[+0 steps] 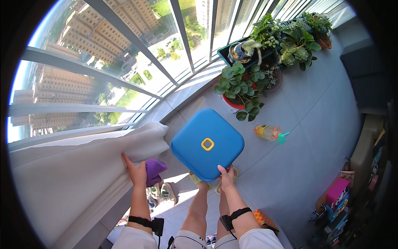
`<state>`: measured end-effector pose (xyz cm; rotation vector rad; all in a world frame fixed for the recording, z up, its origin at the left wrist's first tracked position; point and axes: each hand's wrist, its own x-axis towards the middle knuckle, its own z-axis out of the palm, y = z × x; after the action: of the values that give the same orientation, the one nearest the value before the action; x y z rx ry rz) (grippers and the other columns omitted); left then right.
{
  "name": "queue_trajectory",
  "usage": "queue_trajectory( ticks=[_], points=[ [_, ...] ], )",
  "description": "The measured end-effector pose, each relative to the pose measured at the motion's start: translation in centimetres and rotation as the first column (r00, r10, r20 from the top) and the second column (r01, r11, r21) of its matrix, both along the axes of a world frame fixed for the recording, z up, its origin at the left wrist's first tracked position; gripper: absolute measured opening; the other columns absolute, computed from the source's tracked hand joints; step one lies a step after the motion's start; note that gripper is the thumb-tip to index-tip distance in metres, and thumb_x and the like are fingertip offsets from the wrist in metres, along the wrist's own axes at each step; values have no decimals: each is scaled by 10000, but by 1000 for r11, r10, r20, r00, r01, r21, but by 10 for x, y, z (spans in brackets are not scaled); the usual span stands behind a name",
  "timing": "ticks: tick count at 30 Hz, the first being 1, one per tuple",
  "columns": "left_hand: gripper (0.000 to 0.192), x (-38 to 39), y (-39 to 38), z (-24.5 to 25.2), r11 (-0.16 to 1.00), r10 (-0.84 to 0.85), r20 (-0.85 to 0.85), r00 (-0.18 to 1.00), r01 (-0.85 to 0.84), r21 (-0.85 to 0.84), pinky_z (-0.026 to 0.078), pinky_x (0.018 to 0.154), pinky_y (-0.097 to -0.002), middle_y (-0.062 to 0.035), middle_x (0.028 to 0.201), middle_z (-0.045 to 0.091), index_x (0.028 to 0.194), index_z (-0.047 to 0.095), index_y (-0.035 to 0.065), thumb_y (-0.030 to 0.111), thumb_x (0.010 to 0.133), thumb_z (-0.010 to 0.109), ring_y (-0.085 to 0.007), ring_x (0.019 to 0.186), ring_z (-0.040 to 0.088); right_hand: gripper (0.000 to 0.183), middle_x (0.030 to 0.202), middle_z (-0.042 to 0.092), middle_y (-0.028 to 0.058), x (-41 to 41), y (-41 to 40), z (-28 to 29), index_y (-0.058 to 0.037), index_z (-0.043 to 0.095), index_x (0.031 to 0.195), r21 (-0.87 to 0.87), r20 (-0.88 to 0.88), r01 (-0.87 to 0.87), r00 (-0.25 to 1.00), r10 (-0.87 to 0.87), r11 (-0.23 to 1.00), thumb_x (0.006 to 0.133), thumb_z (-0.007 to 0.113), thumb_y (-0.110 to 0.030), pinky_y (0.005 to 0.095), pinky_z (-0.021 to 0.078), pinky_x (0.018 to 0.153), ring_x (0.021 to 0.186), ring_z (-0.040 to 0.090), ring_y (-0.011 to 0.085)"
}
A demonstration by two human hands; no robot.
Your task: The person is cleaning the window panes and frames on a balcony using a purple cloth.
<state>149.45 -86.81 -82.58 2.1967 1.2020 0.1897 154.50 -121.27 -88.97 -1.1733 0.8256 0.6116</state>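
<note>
My right hand [227, 178] grips the near corner of a blue square piece with rounded corners [192, 133], perhaps a stool top. A yellow-rimmed square [207, 144] is set in its middle. Its underside is hidden. At the left, my left hand [136, 172] holds a crumpled purple cloth [155, 170], with the index finger stretched against a white curtain [93, 162]. Part of the grip on the cloth is hidden behind the thumb.
A spray bottle [268, 132] lies on the tiled floor [279, 168], right of the blue piece. Potted plants [239, 84] line the window wall. Sneakers [168, 193] are below the purple cloth. Books and boxes [339, 199] crowd the right side.
</note>
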Motion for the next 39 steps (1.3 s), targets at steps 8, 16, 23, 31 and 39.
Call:
queue_trajectory(
  ticks=[8,16,23,31,39],
  points=[
    [930,-9,10,0,997,45,20,999,-43,-70,238,1132,-384,-277,1501,250,1524,96,85,60,774,645,-382,1396,272,878,1353,433,86,-25,17,-37,-166,260,1451,-78,-72,90,993,-96,993,737,747,-326,451,458,845,1188,458,253],
    [871,-15,-17,12,983,97,81,992,-83,-163,310,1086,-407,-273,1474,296,1517,144,74,80,799,638,-364,1341,354,736,1389,391,98,-47,-20,-71,-133,298,1426,42,-258,-73,963,82,996,807,674,-264,507,416,953,1252,415,268],
    [683,12,-84,44,876,214,-51,976,-214,-432,413,996,-391,-229,1314,490,1429,339,17,121,842,671,-291,1216,496,665,1377,434,134,-25,-72,-74,-19,368,1378,45,-569,-445,724,390,894,850,631,-326,495,368,1035,1304,393,279],
    [534,60,-215,172,39,292,66,954,57,-998,503,935,-350,-154,1172,599,1302,471,-72,13,822,688,-212,1060,605,747,1351,515,100,5,-55,94,-52,410,1386,602,100,-377,910,403,703,858,631,-532,423,380,1058,1262,482,240],
    [407,80,-273,269,166,436,230,870,173,-971,523,884,-336,-100,1096,620,1228,529,-25,-24,834,630,-188,971,623,524,1234,574,131,87,-121,260,-22,454,1318,745,35,-240,946,323,623,838,597,-175,432,448,1014,1137,574,264]
  ],
)
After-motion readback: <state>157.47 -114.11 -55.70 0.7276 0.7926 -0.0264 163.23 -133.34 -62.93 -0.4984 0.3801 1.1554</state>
